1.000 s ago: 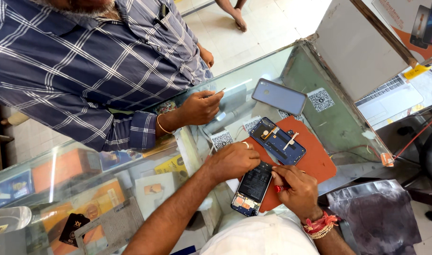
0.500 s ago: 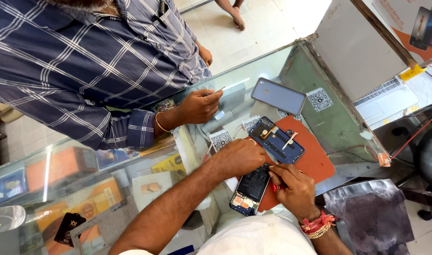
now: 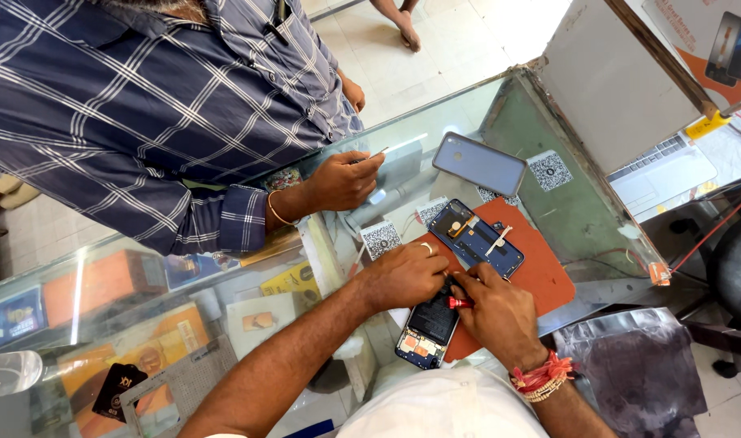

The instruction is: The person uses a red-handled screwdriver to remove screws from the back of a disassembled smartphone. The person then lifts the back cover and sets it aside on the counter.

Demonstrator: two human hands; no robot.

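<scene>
Orange mat (image 3: 541, 272) on glass counter (image 3: 581, 211), opened phone (image 3: 430, 328) half on its near edge. Left hand (image 3: 403, 276) curled down on phone's top end, pinning it. Right hand (image 3: 496, 312) pinched shut on small red tool (image 3: 458, 302), tip at phone. Blue phone frame (image 3: 476, 238) just beyond on mat. Grey phone (image 3: 478, 163) farther back. Across counter, another person's hand (image 3: 342, 180) pinching thin pin.
</scene>
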